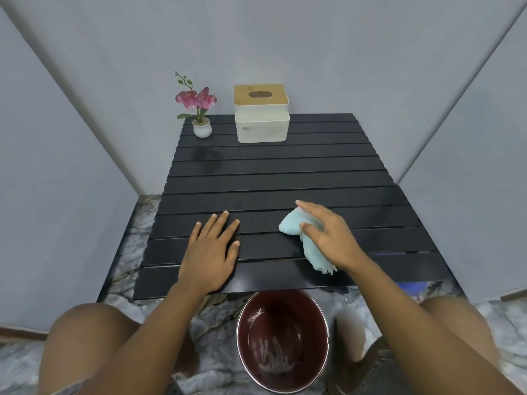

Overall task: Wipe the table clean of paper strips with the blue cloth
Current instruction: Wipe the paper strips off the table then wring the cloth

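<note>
A black slatted table (279, 172) fills the middle of the view. My right hand (328, 238) presses a crumpled light blue cloth (310, 246) onto the slats near the front right, fingers spread over it. My left hand (209, 246) lies flat and open on the front left slats, apart from the cloth. Below the table's front edge stands a dark red bin (282, 340) with pale paper strips (271, 357) at its bottom. No strips show on the table top.
A white tissue box with a wooden lid (261, 114) and a small potted pink flower (199, 109) stand at the table's far edge. Grey walls close in on three sides. My knees flank the bin on a marbled floor (128, 252).
</note>
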`<state>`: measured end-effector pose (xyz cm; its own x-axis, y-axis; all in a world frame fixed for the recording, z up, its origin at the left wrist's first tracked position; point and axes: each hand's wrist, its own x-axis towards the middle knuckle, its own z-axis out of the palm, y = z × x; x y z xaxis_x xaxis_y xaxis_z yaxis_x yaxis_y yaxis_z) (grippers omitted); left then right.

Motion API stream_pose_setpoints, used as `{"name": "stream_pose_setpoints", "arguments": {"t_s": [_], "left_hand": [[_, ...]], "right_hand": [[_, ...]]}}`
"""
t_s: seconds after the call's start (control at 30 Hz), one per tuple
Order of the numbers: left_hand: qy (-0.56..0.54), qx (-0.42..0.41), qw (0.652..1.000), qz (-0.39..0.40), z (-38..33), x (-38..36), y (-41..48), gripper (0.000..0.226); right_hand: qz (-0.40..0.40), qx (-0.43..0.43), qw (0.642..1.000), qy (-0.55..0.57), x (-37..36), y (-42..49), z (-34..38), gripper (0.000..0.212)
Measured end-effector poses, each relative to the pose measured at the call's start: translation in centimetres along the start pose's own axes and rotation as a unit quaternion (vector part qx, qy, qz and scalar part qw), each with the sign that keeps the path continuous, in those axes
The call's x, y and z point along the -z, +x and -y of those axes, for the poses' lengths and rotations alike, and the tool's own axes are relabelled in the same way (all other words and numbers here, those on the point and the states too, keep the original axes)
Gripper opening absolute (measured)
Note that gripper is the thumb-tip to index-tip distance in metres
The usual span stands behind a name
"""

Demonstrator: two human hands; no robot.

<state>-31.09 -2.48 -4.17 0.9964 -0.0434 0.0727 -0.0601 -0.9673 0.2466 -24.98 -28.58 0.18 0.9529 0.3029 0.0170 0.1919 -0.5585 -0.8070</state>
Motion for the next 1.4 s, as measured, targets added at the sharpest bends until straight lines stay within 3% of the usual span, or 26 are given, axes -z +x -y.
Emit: {"name": "stream_pose_setpoints", "arguments": {"t_s": [0.07,0.1,0.17,0.27,0.37,0.43,0.53,0.6,0.63,0.77,0.9,1.1,1.27,1.4], "left_hand": [[0.01,0.001,1.0,0.003,0.0,-0.1,0.1,0.052],[0.014,0.003,1.0,0.002,0.0,-0.1,0.1,0.052],[0.019,0.007,1.0,0.0,-0.1,-0.1,0.2,0.053],[0.023,0.007,1.0,0.001,-0.4,0.1,0.3,0.059],[0.022,0.01,1.0,0.001,-0.5,0.2,0.5,0.059],[0.022,0.013,1.0,-0.005,-0.5,0.2,0.5,0.053],[0.012,0.029,0.999,-0.01,-1.1,0.1,0.8,0.05],[0.003,0.042,0.999,-0.016,-1.9,0.1,1.1,0.049],[-0.001,0.046,0.999,-0.02,-2.3,0.0,1.2,0.05],[-0.03,0.039,0.998,-0.036,-4.5,0.0,1.5,0.053],[-0.17,-0.015,0.985,-0.033,-6.5,0.6,2.6,0.062],[-0.367,-0.121,0.922,0.015,-10.7,3.8,6.0,0.066],[-0.29,-0.169,0.942,0.003,-13.3,4.2,7.9,0.021],[-0.29,-0.182,0.939,-0.002,-14.1,4.0,8.6,0.02]], "right_hand": [[-0.105,-0.069,0.992,-0.025,0.0,0.3,-0.4,0.037],[-0.119,-0.107,0.985,-0.067,0.0,0.4,-0.4,0.04],[-0.087,-0.152,0.975,-0.138,-0.2,0.5,-0.6,0.049],[-0.057,-0.166,0.972,-0.155,-0.6,0.6,0.0,0.042],[-0.099,-0.111,0.969,-0.199,-0.6,1.1,1.0,0.021],[-0.102,-0.052,0.953,-0.279,-0.6,1.4,1.4,0.026],[0.043,0.0,0.931,-0.362,-0.3,2.2,1.9,0.054],[0.175,0.013,0.907,-0.383,0.1,3.0,2.3,0.058],[0.202,0.015,0.9,-0.385,0.3,3.4,2.6,0.055],[0.112,0.099,0.886,-0.44,1.2,4.5,3.7,0.026],[0.033,0.134,0.923,-0.36,2.8,4.0,3.4,0.015],[-0.032,0.166,0.975,-0.146,7.4,1.5,3.1,0.012],[-0.058,0.109,0.99,-0.073,10.3,0.4,1.5,0.011],[-0.056,0.053,0.997,0.005,11.1,-0.4,0.0,0.013]]}}
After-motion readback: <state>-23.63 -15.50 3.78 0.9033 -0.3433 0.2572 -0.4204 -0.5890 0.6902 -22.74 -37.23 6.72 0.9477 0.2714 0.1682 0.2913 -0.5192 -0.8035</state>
